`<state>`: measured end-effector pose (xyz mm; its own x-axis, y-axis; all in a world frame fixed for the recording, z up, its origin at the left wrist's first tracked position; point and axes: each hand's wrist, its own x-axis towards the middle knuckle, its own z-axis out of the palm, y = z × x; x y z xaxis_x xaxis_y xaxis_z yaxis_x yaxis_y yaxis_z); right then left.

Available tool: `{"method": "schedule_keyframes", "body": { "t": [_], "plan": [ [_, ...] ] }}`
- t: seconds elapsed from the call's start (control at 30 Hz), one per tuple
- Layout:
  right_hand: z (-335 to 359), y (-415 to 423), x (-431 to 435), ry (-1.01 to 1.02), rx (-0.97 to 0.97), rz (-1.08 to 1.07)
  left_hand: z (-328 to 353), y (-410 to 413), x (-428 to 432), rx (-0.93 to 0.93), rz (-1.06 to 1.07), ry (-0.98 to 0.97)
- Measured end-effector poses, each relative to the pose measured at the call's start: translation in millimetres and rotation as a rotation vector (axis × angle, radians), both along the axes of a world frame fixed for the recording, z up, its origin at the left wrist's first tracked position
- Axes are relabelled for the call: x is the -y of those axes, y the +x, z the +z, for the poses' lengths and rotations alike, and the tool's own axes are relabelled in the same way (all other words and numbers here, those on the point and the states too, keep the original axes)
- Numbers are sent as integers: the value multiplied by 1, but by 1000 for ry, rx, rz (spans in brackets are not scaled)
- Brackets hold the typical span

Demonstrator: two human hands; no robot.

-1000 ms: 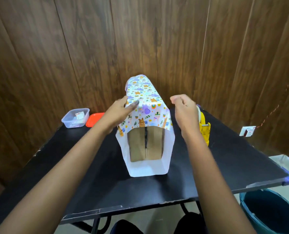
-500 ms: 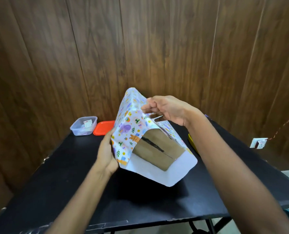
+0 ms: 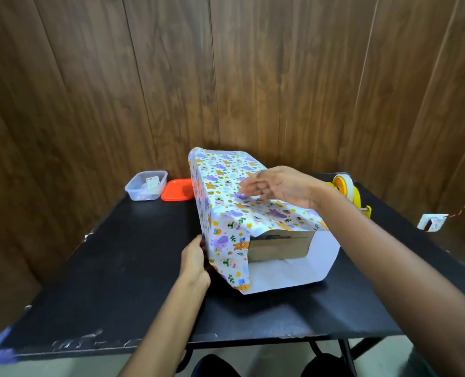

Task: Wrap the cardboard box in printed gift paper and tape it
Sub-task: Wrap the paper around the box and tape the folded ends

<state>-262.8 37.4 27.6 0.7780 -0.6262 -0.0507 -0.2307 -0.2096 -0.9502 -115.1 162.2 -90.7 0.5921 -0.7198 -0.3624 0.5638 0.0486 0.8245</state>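
Left hand (image 3: 196, 261) presses the gift paper (image 3: 226, 186) against the box's (image 3: 280, 247) near-left side; right hand (image 3: 280, 186), fingers loosely spread, hovers over the top, long axis running away from me

No legible txt; gift paper (image 3: 227, 186) pics only.

I see the cardboard box (image 3: 280, 247) lying flat on the worktop (image 3: 117, 268), its brown near end exposed, printed gift paper (image 3: 226, 180) draped over it.
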Motion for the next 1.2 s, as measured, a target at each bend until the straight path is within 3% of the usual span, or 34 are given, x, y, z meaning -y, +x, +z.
{"method": "schedule_keyframes", "body": {
  "t": [0.13, 0.23, 0.33, 0.4, 0.57, 0.67, 0.77, 0.87, 0.93, 1.07, 1.2],
  "plan": [
    [-6, -26, 19, -290, -196, -441, 14, 1, 0, -17, -111, 22],
    [-21, -45, 35, -122, -282, -567, 28, 6, 2, 33, -138, -40],
    [-41, -61, 49, 254, -311, -423, 37, 16, 6, 109, -156, -52],
    [-52, -70, 55, 417, -217, -335, 40, 19, 7, 143, -212, -40],
    [-26, -80, 43, 511, 64, -213, 39, 15, 13, 53, -192, -148],
    [29, -82, 29, 362, 137, -114, 29, 9, 20, -59, -152, -229],
    [87, -69, 5, 111, 78, -81, 21, -14, 19, -156, -244, -372],
    [113, -42, -13, -173, -54, -150, 16, -36, 18, -122, -313, -419],
    [110, -29, -21, -240, -160, -152, 14, -31, 20, -20, -296, -290],
    [79, -23, -16, -264, -279, -109, 23, -1, 12, 512, -359, 21],
    [62, -27, -16, -364, -233, -191, 73, 11, 19, 756, -328, -175]
  ]
}}
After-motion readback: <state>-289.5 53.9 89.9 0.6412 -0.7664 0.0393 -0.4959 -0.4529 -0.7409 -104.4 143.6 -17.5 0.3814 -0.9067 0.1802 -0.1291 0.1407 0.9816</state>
